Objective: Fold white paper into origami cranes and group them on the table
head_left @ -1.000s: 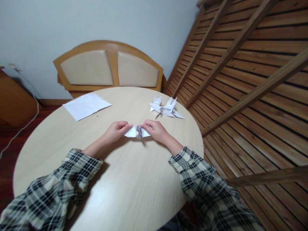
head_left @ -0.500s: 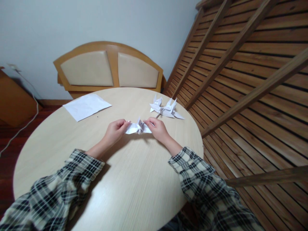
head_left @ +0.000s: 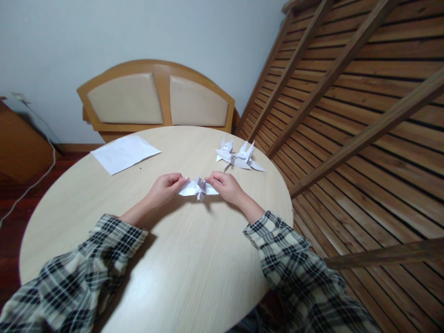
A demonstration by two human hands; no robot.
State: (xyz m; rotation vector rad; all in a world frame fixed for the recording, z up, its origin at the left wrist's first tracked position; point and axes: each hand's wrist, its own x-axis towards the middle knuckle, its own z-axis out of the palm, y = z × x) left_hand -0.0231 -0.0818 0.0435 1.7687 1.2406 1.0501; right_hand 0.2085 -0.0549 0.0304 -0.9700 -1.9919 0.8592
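Note:
A small white folded paper figure point(head_left: 197, 188) hangs just above the round pale wooden table point(head_left: 180, 268), stretched between my two hands. My left hand point(head_left: 165, 188) pinches its left wing with fingers closed. My right hand point(head_left: 225, 186) pinches the right wing the same way. Both forearms wear plaid sleeves and rest over the tabletop.
Two finished white paper cranes point(head_left: 239, 156) sit on the table's far right. A flat white sheet point(head_left: 125, 152) lies at the far left. A wooden chair back with beige pads point(head_left: 157, 97) stands behind the table. Slatted wooden frames point(head_left: 347, 92) lean on the right.
The paper figure and both hands rose slightly half a second ago, then came back down a little. The grip on both wings is unchanged.

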